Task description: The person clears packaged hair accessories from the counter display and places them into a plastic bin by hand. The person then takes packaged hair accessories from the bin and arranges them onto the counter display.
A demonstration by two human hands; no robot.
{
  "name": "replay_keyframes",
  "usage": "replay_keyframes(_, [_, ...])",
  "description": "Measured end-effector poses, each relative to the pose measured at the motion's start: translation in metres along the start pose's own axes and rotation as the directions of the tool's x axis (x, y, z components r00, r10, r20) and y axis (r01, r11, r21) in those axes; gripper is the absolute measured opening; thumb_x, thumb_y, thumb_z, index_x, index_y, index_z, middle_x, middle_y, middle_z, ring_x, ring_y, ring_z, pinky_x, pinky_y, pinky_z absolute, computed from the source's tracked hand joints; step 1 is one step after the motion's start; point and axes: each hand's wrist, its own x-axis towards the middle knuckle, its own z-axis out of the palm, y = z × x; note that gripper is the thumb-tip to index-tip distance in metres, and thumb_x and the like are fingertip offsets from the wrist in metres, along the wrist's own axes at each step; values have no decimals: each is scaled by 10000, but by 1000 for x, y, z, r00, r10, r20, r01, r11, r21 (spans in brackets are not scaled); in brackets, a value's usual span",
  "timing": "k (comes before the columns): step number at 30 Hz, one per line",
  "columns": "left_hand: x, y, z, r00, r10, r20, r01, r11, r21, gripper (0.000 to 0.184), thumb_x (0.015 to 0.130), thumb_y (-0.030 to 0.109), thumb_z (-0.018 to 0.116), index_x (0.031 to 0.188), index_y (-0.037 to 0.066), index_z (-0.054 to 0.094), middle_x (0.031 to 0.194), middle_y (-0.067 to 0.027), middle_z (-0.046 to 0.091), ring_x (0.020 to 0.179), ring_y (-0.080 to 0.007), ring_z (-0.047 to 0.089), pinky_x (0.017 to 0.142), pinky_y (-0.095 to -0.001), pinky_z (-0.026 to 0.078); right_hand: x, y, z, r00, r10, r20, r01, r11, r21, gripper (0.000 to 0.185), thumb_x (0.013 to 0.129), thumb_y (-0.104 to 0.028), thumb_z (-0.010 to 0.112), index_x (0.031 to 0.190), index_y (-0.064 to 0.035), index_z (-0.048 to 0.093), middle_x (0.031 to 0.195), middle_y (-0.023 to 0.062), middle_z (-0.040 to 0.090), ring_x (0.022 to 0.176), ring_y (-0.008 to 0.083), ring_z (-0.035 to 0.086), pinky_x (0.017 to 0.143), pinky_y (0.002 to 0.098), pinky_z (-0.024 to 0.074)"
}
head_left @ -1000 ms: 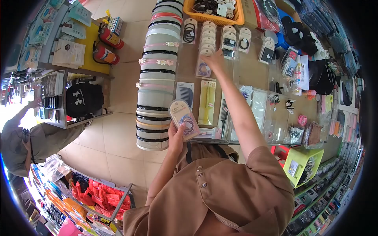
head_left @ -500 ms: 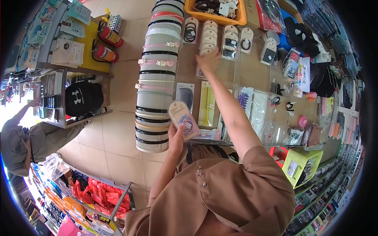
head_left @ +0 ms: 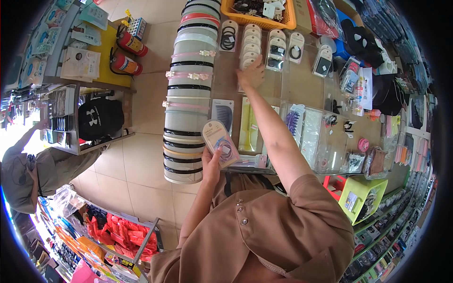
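Observation:
My left hand [head_left: 212,165] holds a carded pack of hair ties [head_left: 225,150], thumb across its front, above the near left of the display. At the near end of an overlapping row of carded hair tie packs [head_left: 251,40] is my right hand [head_left: 251,75]. Its thumb and fingers grip the nearest pack at either side; the hand covers most of that pack. To the left of this row lies a card of black hair ties [head_left: 228,37]; on its right are more carded packs [head_left: 275,50]. A dark comb [head_left: 222,113] and a yellow comb [head_left: 249,125] lie nearer me.
A tall roll of headbands [head_left: 188,101] borders the display's left side. Behind the packs stands an orange basket [head_left: 257,21]. A green bin [head_left: 362,198] is at my right. Across the aisle are fire extinguishers [head_left: 127,63] and another person [head_left: 42,172].
My right hand has shifted slightly toward me and right, its fingers drawing closer about the nearest pack. The left hand and its pack stay nearly in place.

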Motion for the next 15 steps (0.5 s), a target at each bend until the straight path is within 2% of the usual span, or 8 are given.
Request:
replay_keyframes(10, [-1, -1, -3, 1000, 3, -11, -3, 1000, 24, 317, 848, 140, 569, 1120, 16, 466, 1030, -55, 560, 916, -108, 529, 815, -250, 424, 11, -6, 2, 997, -15, -77, 14, 1000, -19, 965, 612, -270, 747, 1345, -125, 137, 1177, 188, 382, 1042, 366, 453, 838, 449, 408])
replay_keyframes(15, [-2, 0, -3, 1000, 5, -14, -5, 999, 34, 313, 847, 137, 565, 1117, 12, 468, 1022, -56, 562, 910, -109, 530, 814, -252, 425, 17, -11, 0, 999, -5, -53, 4, 1000, -22, 984, 615, -265, 749, 1357, -100, 124, 1204, 197, 358, 1056, 367, 426, 850, 459, 374])
